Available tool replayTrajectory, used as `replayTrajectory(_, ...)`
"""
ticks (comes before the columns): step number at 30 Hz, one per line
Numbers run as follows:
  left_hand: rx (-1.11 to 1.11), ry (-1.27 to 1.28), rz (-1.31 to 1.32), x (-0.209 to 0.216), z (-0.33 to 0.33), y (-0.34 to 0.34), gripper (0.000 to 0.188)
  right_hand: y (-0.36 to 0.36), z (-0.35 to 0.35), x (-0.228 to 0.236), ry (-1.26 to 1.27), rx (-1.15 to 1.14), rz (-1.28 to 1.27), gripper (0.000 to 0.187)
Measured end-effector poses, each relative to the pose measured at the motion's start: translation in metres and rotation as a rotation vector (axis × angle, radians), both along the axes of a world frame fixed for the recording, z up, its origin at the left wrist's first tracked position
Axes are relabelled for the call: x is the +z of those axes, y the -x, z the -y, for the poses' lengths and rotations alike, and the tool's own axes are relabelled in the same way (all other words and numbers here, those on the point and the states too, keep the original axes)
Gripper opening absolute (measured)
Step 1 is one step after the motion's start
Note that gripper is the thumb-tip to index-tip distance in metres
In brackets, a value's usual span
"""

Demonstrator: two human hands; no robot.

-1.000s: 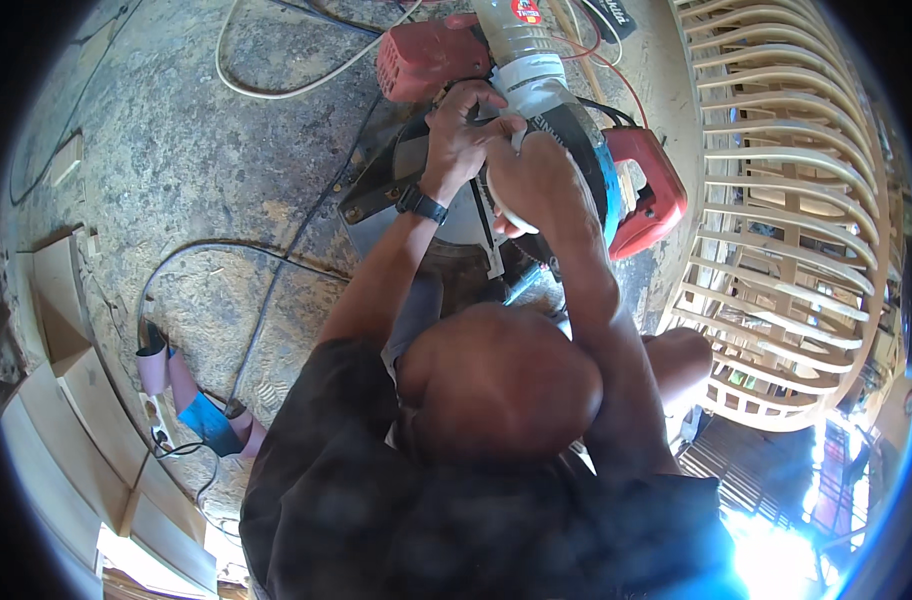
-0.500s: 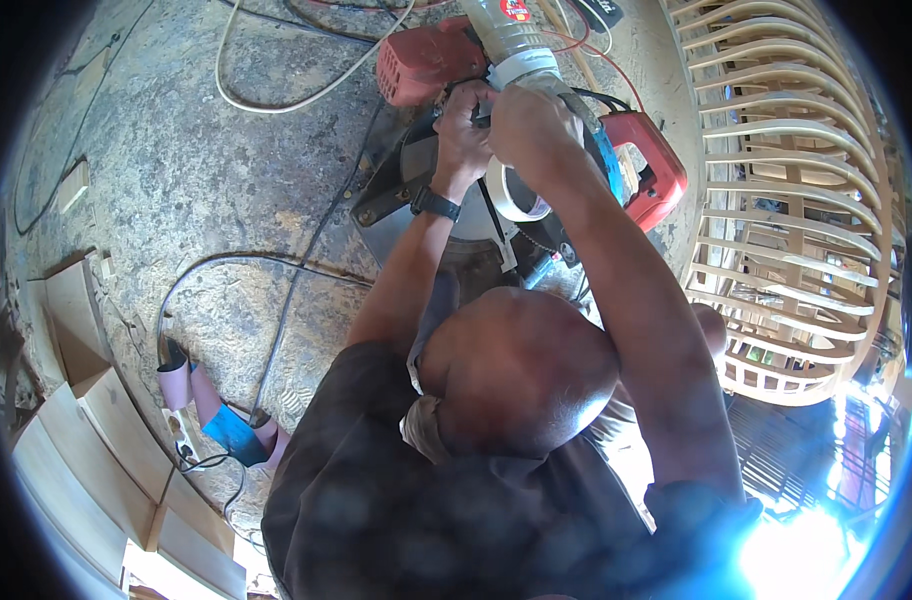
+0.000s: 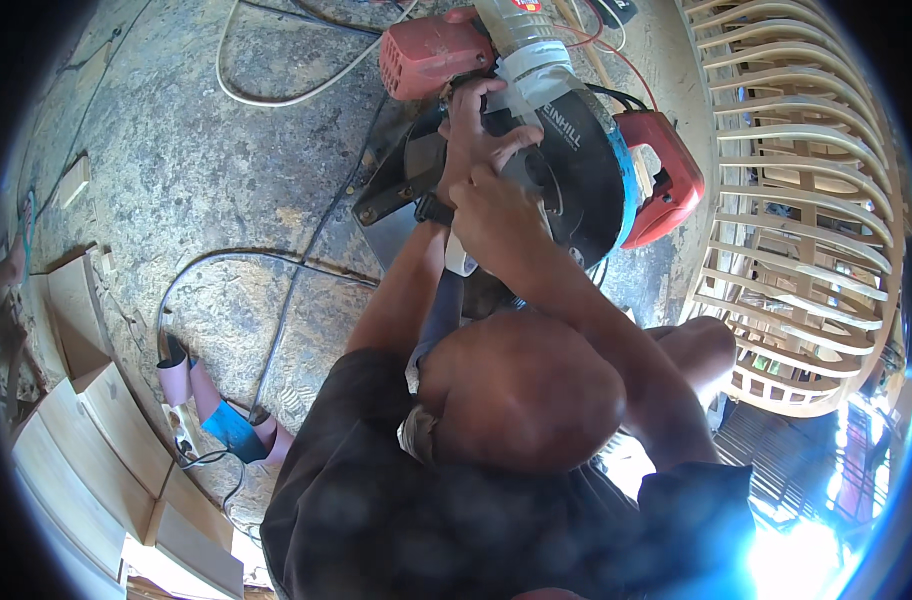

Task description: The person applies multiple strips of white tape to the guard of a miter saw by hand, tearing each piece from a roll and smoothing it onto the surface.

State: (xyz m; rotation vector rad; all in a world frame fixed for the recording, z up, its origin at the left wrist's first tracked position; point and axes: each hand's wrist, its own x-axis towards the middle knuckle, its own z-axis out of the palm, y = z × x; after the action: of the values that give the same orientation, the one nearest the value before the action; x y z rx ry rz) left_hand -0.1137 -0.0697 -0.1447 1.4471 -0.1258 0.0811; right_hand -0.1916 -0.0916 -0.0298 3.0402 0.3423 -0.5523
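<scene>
Over mottled floor (image 3: 226,165), left hand (image 3: 468,140) is splayed; right hand (image 3: 501,222), grip unclear, partly hides a white roll (image 3: 458,256)

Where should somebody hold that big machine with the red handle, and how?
Probably by the red handle itself, coming from the person's right. It's a loop with a gap that fingers could wrap through, it sticks out beyond the round black guard, and neither the left hand nor the right hand is on it.
</scene>
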Motion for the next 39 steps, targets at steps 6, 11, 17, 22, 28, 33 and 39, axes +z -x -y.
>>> replayTrajectory(6, -0.089, -0.188, 0.388, -0.017, -0.009, 0.017, 0.086, 0.047, 0.043, -0.02, -0.847, -0.175, 0.046, 0.014)
replayTrajectory(11, -0.205, -0.408, 0.336, 0.02, -0.002, 0.04, 0.09, 0.067, 0.069, 0.0, -0.973, -0.311, -0.117, 0.018)
replayTrajectory(17, -0.269, -0.322, 0.234, 0.031, 0.001, 0.051, 0.085, 0.092, 0.092, 0.003, -1.391, -0.368, -0.124, 0.016)
replayTrajectory(22, -0.195, -0.168, 0.182, 0.024, 0.021, 0.054, 0.077, 0.094, 0.102, 0.034, -1.507, -0.355, -0.066, 0.011)
replayTrajectory(28, -0.099, -0.216, 0.176, 0.01, 0.036, 0.052, 0.076, 0.102, 0.13, 0.068, -1.587, -0.369, 0.106, 0.014)
replayTrajectory(33, -0.047, -0.185, 0.047, 0.024, 0.039, 0.035, 0.077, 0.127, 0.143, 0.091, -1.611, -0.452, 0.184, 0.032)
replayTrajectory(39, 0.064, -0.379, 0.171, 0.007, 0.029, 0.011, 0.075, 0.144, 0.146, 0.107, -1.55, -0.511, 0.118, 0.034)
